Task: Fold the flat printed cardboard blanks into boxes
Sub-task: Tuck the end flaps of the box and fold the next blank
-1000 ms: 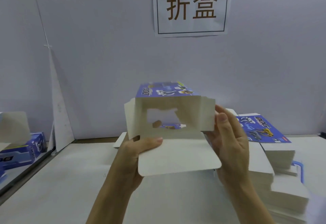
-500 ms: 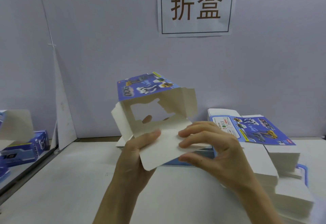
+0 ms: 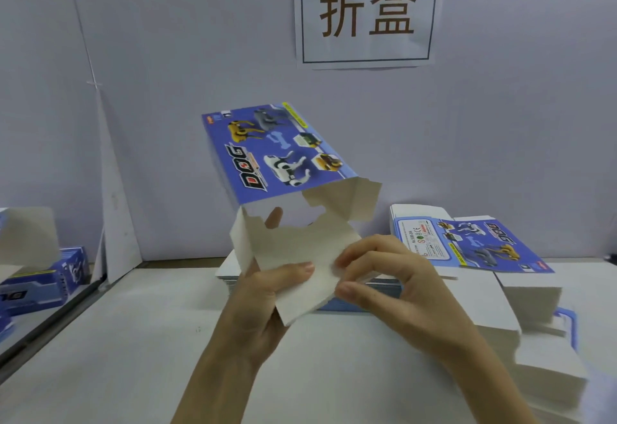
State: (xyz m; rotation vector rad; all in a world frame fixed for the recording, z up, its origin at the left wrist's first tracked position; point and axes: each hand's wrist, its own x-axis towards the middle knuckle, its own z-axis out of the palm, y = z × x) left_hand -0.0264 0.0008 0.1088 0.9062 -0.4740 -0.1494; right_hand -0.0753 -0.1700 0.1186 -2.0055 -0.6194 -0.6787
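Both hands are working the near end of the box (image 3: 283,163) above the table (image 3: 133,340). The left hand (image 3: 267,293) is gripping it from below, thumb on the big white flap (image 3: 300,276), one finger poking inside. The right hand (image 3: 390,283) is pinching that flap's right edge. The printed body is tilting up and away from them. Risk I'm seeing: the side tab (image 3: 354,200) is sticking out (not tucked), so pushing the flap in now could crease or jam it. Spare blanks (image 3: 474,246) are stacked to the right.
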